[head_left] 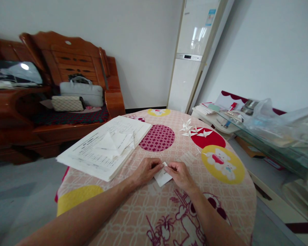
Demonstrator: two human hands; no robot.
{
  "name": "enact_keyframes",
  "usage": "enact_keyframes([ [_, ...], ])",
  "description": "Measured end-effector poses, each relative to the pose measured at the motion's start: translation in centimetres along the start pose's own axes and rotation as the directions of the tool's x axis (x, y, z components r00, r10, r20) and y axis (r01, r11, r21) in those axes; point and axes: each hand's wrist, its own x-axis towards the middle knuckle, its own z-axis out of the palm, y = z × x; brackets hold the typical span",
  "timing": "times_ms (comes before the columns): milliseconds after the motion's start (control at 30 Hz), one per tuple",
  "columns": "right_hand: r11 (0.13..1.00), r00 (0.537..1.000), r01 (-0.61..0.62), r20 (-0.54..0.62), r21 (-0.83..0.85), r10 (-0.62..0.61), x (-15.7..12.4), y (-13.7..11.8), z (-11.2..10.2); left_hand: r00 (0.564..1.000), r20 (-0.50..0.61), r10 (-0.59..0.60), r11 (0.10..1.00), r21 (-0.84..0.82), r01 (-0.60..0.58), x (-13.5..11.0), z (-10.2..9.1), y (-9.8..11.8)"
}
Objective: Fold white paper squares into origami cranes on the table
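Observation:
Between my two hands lies a small folded piece of white paper (162,177), flat on the patterned tablecloth (128,208). My left hand (149,171) pinches its upper left edge with thumb and forefinger. On the other side, my right hand (180,173) has its thumb and fingertips closed on the upper right edge. Several white folded paper cranes (195,131) sit farther back on the right. A thick stack of printed sheets (84,150) is to the left of my hands, with loose cut paper pieces (113,143) on top.
A glass-topped side table (277,143) with a plastic bag (261,114) and papers stands close on the right. Behind on the left is a wooden sofa (89,131) holding a grey bag (83,92). A tall white air conditioner (187,78) stands in the corner.

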Motion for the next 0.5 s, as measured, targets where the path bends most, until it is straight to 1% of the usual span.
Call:
enact_keyframes([
  [133, 1.0, 1.0, 0.012, -0.008, -0.013, -0.013, 0.1, 0.19, -0.08, 1.0, 0.022, 0.0, 1.0, -0.001, 0.0, 0.03, 0.02, -0.27],
  [300, 1.0, 1.0, -0.002, 0.002, 0.001, 0.002, 0.03, 0.18, -0.17, 0.999, 0.035, 0.001, 1.0, 0.019, -0.001, 0.08, -0.02, -0.27],
  [500, 1.0, 0.999, -0.011, -0.049, 0.011, 0.012, -0.13, 0.47, -0.09, 1.0, 0.021, -0.015, 1.0, -0.017, 0.015, 0.19, 0.19, -0.18],
])
